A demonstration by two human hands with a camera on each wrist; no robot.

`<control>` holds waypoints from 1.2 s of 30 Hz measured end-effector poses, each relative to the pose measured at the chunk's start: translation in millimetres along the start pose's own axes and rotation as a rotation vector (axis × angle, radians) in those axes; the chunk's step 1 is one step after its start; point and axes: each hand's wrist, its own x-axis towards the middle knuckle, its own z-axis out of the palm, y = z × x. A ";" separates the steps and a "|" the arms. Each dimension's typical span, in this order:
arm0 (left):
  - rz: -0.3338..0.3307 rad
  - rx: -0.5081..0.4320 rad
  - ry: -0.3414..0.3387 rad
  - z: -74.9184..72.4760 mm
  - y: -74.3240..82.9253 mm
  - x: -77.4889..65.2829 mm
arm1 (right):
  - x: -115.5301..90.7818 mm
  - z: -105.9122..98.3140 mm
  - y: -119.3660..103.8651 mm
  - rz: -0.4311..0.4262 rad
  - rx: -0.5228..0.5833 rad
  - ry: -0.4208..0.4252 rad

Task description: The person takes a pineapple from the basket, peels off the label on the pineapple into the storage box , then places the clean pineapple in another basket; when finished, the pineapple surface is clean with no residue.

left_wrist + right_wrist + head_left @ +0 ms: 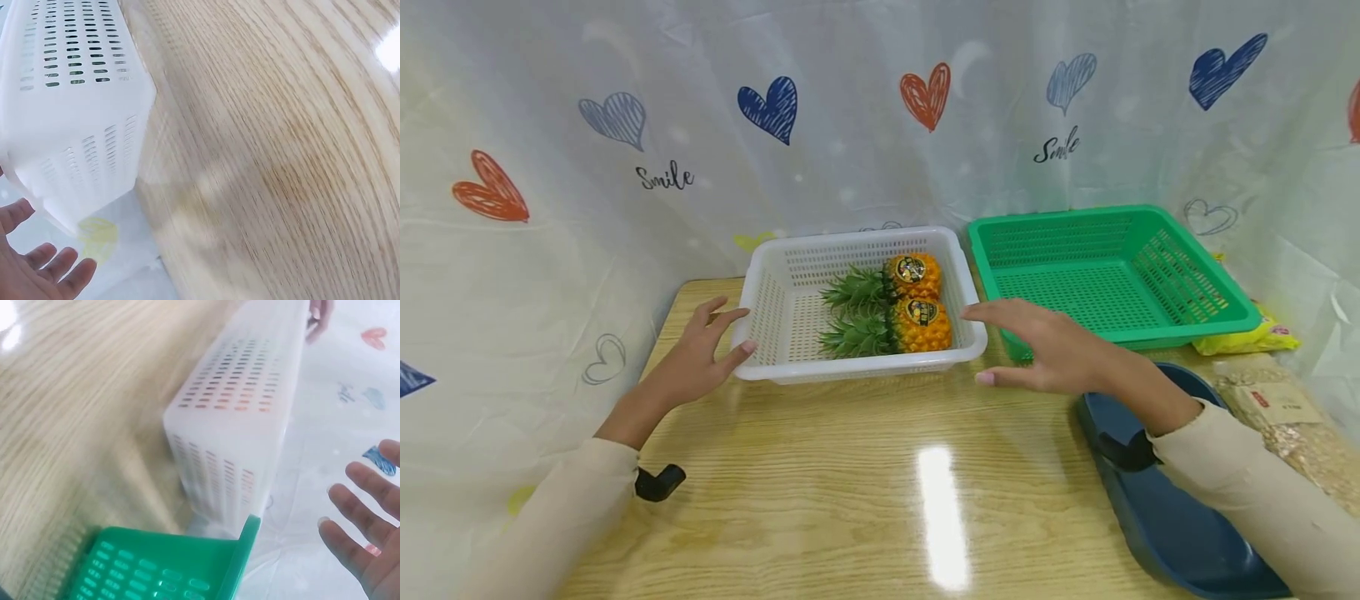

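A: Head cam first. How far along?
B: Two pineapples, a far one (904, 279) & a near one (904, 329), lay side by side in the white bskt (850, 369), leaves pointing left. None showed outside it, so I'd judge that part done.
A: Hands?
B: L hand (700, 350) was at the bskt's left end, R hand (1052, 346) at its right. Fingers spread, thumbs well apart from them, no hold on anything.
A: Nearby?
B: Green bskt (1075, 283) just to the right, blue tub (1180, 542) nearer the person. No pineapple visible in either.
A: L wrist cam?
B: Fingers loosely parted by the bskt's end, gripping nothing. Hand was cut off at the frame edge, so contact w/ the rim was hard to call.
A: R wrist cam?
B: Fingers splayed wide, nada in them, w/ a clear gap to the white bskt. Part of the green one showed in front.
A: Anything left, then?
B: White bskt sat upright on the table (820, 483), ungripped. If it needed handling, IMO that was undone; a still couldn't settle it.
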 end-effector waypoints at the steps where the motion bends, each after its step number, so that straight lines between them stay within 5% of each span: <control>1: -0.007 -0.019 -0.011 0.2 -1.2 0.7 | 1.6 -0.4 0.4 0.009 0.003 -0.002; 8: 0.038 -0.159 -0.043 4.5 -5.3 4.4 | 15.5 -2.7 2.0 0.044 0.043 -0.012; 16: -0.003 -0.279 -0.086 10.1 -8.2 5.1 | 28.7 -6.4 6.3 0.056 0.085 -0.020; 26: 0.026 -0.451 -0.087 18.0 -14.4 9.9 | 42.0 -11.4 11.7 0.069 0.136 -0.024; 36: 0.026 -0.516 -0.083 21.6 -16.9 10.2 | 54.4 -13.4 21.2 0.090 0.157 -0.049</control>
